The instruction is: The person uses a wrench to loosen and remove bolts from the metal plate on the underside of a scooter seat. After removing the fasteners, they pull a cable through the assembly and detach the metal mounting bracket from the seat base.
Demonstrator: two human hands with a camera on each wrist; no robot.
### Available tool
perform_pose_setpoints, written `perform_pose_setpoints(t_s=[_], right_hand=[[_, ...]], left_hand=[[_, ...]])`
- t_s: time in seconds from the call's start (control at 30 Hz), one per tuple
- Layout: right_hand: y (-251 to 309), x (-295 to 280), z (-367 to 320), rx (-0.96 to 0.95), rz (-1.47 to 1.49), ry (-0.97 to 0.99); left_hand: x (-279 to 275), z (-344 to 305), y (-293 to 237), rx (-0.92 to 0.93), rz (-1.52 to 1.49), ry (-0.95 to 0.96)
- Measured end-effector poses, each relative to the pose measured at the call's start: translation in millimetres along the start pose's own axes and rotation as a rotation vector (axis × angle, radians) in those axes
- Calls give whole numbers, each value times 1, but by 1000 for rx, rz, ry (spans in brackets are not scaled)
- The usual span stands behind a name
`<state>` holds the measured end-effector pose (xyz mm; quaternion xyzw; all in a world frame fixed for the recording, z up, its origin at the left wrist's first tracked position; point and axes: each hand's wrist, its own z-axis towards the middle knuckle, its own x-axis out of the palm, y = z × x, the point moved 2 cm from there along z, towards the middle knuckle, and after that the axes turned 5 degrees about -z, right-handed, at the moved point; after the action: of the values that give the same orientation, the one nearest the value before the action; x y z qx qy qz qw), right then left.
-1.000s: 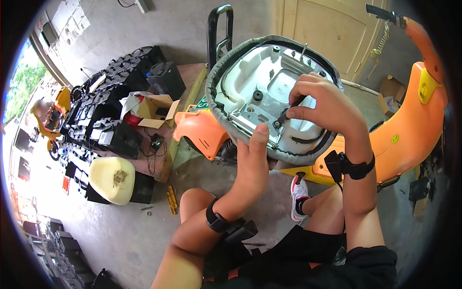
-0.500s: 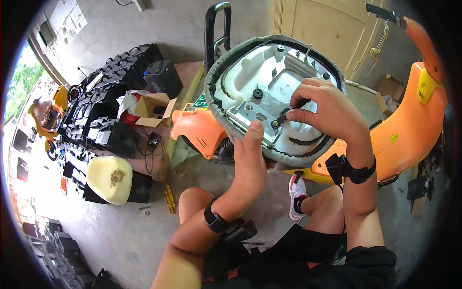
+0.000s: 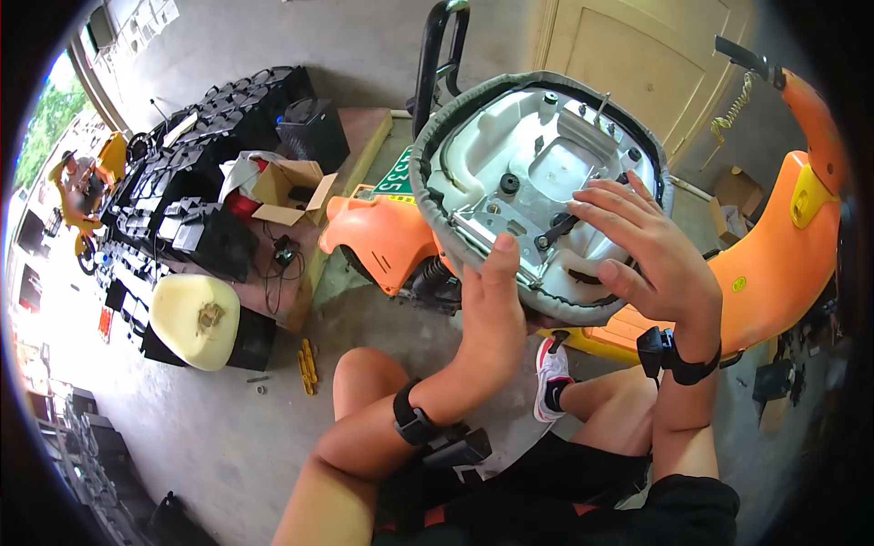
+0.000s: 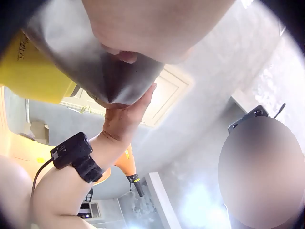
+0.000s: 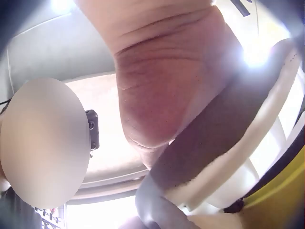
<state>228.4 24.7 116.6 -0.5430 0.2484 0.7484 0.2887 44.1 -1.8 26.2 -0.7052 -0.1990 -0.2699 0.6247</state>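
An upturned scooter seat (image 3: 533, 173) with a grey cover shows its pale plastic underside and metal plate in the head view. My left hand (image 3: 492, 309) grips the near rim, thumb up along the edge, its other fingers hidden beneath. In the left wrist view, the grey cover (image 4: 109, 71) runs below that hand. My right hand (image 3: 651, 250) lies over the right part of the seat, fingers extended and spread, thumb apart. Close to its fingertips is a short black piece (image 3: 553, 232) on the metal plate. The right wrist view shows the palm (image 5: 157, 105) near the cover's edge.
Behind the seat stands an orange scooter (image 3: 391, 241) with a black rear bar (image 3: 437, 68). Black batteries (image 3: 182, 173), an open cardboard box (image 3: 291, 191) and a cream foam seat (image 3: 191, 318) are at left. A yellow tool (image 3: 308, 367) lies on the floor.
My right hand has let go of the black piece it was pinching; its fingers have straightened and spread. My left hand keeps its grip. The seat sits slightly further right in view.
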Motion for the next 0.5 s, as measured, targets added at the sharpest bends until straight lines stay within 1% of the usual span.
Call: perform_pose_setpoints(t_s=[0.03, 0.1, 0.13, 0.17, 0.23, 0.3, 0.37, 0.4, 0.47, 0.5], right_hand=[[-1, 2, 0, -5, 7, 9], [-6, 2, -1, -25, 7, -57], [-9, 5, 0, -51, 36, -128], [-10, 9, 0, -53, 38, -127], [-12, 13, 1, -79, 78, -234], [-13, 14, 2, -117, 70, -268], [-15, 13, 3, -148, 59, -303], [-15, 12, 4, -149, 73, -329], [-17, 12, 4, -146, 87, -358], [-17, 13, 4, -145, 83, -383]], left_hand=[[1, -2, 1, -3, -4, -11], [5, -4, 1, 13, 67, -77], [5, -5, -1, 15, 86, -51], [6, -3, 3, 16, 86, -54], [6, 4, 14, 201, 99, -178], [2, 5, 16, 222, 78, -161], [3, 1, 12, 88, 21, -93], [4, 0, 7, 86, 21, -90], [8, -1, 0, 3, 21, -96], [8, -1, 1, 2, 24, -93]])
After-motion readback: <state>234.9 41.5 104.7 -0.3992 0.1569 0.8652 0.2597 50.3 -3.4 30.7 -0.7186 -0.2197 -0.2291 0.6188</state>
